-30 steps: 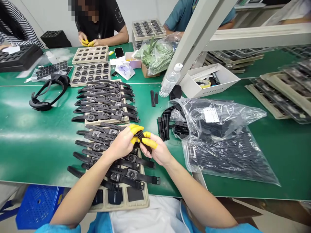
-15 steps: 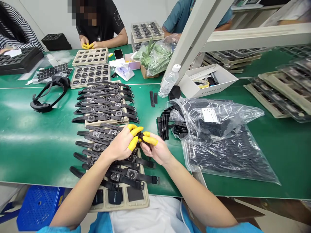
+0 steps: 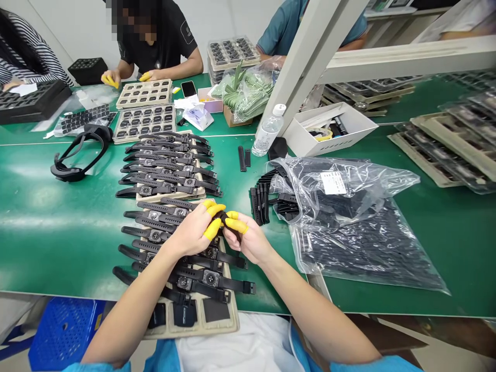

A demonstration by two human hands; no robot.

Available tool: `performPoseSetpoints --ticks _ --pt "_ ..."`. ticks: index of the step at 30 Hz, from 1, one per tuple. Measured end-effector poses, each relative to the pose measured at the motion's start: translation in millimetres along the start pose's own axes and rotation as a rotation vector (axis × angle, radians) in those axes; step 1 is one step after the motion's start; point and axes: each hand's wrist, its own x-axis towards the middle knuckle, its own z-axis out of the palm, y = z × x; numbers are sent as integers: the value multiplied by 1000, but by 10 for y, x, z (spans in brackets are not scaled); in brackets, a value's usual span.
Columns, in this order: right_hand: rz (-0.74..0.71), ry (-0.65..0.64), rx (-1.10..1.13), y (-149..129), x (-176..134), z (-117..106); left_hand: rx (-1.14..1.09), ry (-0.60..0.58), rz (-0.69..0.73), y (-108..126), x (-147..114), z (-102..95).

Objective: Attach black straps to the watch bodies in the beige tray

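My left hand [image 3: 196, 227] and my right hand [image 3: 248, 235] meet over the near tray, with yellow finger cots on several fingertips. Between them they pinch a small black watch part [image 3: 223, 217]; the fingers cover most of it, so whether it is a case or a strap I cannot tell. Under and around my left hand, black smartwatches [image 3: 211, 278] with straps attached lie back up in rows across a beige tray [image 3: 234, 315]. A second tray of strapped watches [image 3: 145, 190] sits just beyond. Loose black straps [image 3: 260, 204] lie to the right of my right hand.
A clear plastic bag [image 3: 364, 243] full of black straps covers the right side. Behind it stand a water bottle [image 3: 267, 132], a white box [image 3: 329, 132] and a slanted white post [image 3: 306, 62]. A black headset [image 3: 77, 155] lies left. Co-workers sit across the table.
My hands stay together on the black part, with only a slight shift of the right fingers. Across the table, a co-worker's yellow-tipped hands have moved apart, one going left.
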Motion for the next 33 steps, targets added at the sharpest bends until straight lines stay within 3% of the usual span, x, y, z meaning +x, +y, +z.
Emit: performPoseSetpoints --ticks 4,8,10,13,15,16,18,20,22,24,27,33 --pt "-117 -5 -95 -3 9 -16 -134 137 -43 -19 10 23" --pt "-12 -120 -150 -39 10 -43 -372 342 -51 24 65 54" --pt "94 -188 -168 -80 6 -70 -540 504 -125 22 97 31" --pt "196 -217 -291 -165 7 -134 -723 836 -280 -53 139 -72" --pt "175 -159 -382 -216 16 -173 -751 1014 -354 -117 154 -135" --pt "123 -104 -404 -233 21 -184 -750 1036 -391 -138 156 -147" --pt "-23 8 -390 -243 29 -177 -736 906 -466 -145 147 -108" --pt "-121 51 -329 -220 25 -136 -660 622 -479 -110 126 1" --pt "-115 7 -261 -173 10 -83 -484 355 -350 -68 101 129" --pt "-64 -63 -199 -126 -10 -40 -273 186 -144 -50 81 218" --pt "35 -129 -145 -94 -24 -25 -88 87 37 -69 65 239" --pt "84 -123 -74 -131 -4 -62 -35 80 99 -69 75 156"
